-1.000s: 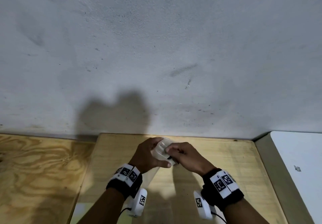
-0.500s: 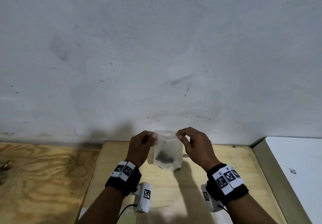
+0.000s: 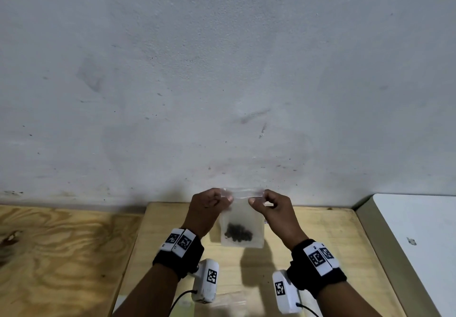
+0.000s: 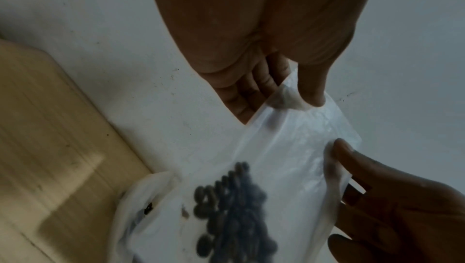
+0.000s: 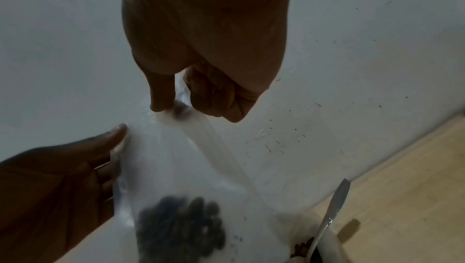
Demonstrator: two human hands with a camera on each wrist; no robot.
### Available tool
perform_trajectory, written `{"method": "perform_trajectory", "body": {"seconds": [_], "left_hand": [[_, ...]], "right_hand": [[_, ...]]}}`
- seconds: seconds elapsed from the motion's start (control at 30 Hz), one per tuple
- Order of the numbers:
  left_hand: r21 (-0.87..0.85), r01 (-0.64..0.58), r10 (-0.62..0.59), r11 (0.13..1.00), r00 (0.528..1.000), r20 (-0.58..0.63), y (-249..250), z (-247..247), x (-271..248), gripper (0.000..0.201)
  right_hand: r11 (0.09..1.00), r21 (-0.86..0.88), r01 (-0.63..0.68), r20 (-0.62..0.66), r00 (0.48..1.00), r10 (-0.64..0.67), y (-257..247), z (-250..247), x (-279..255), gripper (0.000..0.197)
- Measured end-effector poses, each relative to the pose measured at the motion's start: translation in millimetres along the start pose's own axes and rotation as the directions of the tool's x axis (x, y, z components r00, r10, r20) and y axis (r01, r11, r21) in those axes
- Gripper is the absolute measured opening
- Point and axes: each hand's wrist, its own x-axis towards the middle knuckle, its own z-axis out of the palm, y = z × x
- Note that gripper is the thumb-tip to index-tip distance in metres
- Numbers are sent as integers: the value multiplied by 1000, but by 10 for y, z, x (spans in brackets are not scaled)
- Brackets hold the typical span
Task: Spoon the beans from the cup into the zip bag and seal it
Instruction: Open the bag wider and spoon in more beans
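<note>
Pinching bag point(image 3: 243, 220) top corners, left hand point(image 3: 206, 209), right hand point(image 3: 272, 208) | beans point(image 3: 238, 232) hang below | risk: zip gaps mid-span, beans spill

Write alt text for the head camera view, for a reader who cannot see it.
Two hands hold a clear zip bag up before a white wall, the left hand and right hand each pinching a top corner. Dark beans sit at its bottom, above a wooden table. Both wrists wear black bands with printed markers.
</note>
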Motion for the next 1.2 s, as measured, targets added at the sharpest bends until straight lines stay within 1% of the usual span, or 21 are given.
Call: {"method": "perform_trajectory", "body": {"seconds": [0.07,0.1,0.17,0.23,0.27,0.37,0.4,0.5,0.57,0.63,0.7,0.73,0.8,0.83,0.9,0.97,1.0,1.07,1.1,1.13,1.2], "left_hand": [[14,-2,1,1000,1000,3,-41,-26,11,54],[13,-6,6,1000,1000,2,-32,-29,9,58],[24,-27,27,999,1000,13,-4,-28,-3,48],[54,-50,49,997,999,9,20,-25,-4,31],[67,-62,61,996,998,6,34,-27,-7,29],[26,-54,53,998,998,18,14,-48,5,39],[1,-46,46,999,999,17,11,-54,5,38],[-44,-46,47,998,999,19,29,-87,-3,17],[-62,-52,54,997,998,34,33,-107,-12,17],[-92,-58,62,994,997,40,25,-111,-21,19],[-89,-53,55,995,998,24,18,-102,-15,21],[-100,-29,29,995,1000,6,4,-99,-5,23],[-205,61,-71,977,996,-46,-21,-87,6,27],[-250,110,-129,962,990,-63,-50,-98,11,25],[-272,182,-211,945,974,-82,-85,-112,-8,20],[-262,244,-263,934,964,-41,-117,-116,-75,9],[-266,271,-281,925,960,1,-147,-109,-155,8],[-231,265,-264,936,964,37,-287,-95,-331,50],[-169,266,-265,949,964,29,-377,-82,-471,64],[-99,259,-259,961,966,15,-482,-74,-587,69],[15,272,-272,962,962,29,-708,-40,-866,60]], "right_hand": [[1000,15,14,51,999,-15,-14,8,-17,33],[1000,22,14,65,998,-16,-34,18,-31,30],[998,53,-20,68,998,16,-64,26,-39,19],[991,98,-95,73,993,88,-101,38,-28,21],[985,114,-126,75,990,118,-117,46,-21,24],[978,122,-168,64,985,161,-192,50,-10,21],[978,129,-164,61,986,157,-212,40,-13,22],[969,185,-163,82,985,150,-227,-18,-10,21],[956,220,-192,102,980,174,-194,-35,-8,18],[956,201,-212,79,977,200,-176,-13,-18,17],[971,178,-162,13,987,163,-164,34,-39,12],[978,163,-130,-28,990,136,-152,62,-55,4],[987,142,-78,-81,993,90,-48,89,-119,23],[993,110,-51,-59,997,58,16,98,-170,28],[1000,-20,1,46,999,0,133,129,-298,26],[995,-100,-28,93,995,37,274,159,-429,27],[992,-107,-67,69,995,75,348,167,-512,32],[983,-104,-151,-4,989,151,489,152,-647,42],[974,-115,-197,-20,980,196,576,150,-739,44],[962,-146,-231,-9,973,232,641,141,-814,43],[932,-234,-278,47,954,296,802,139,-1000,42]]}}
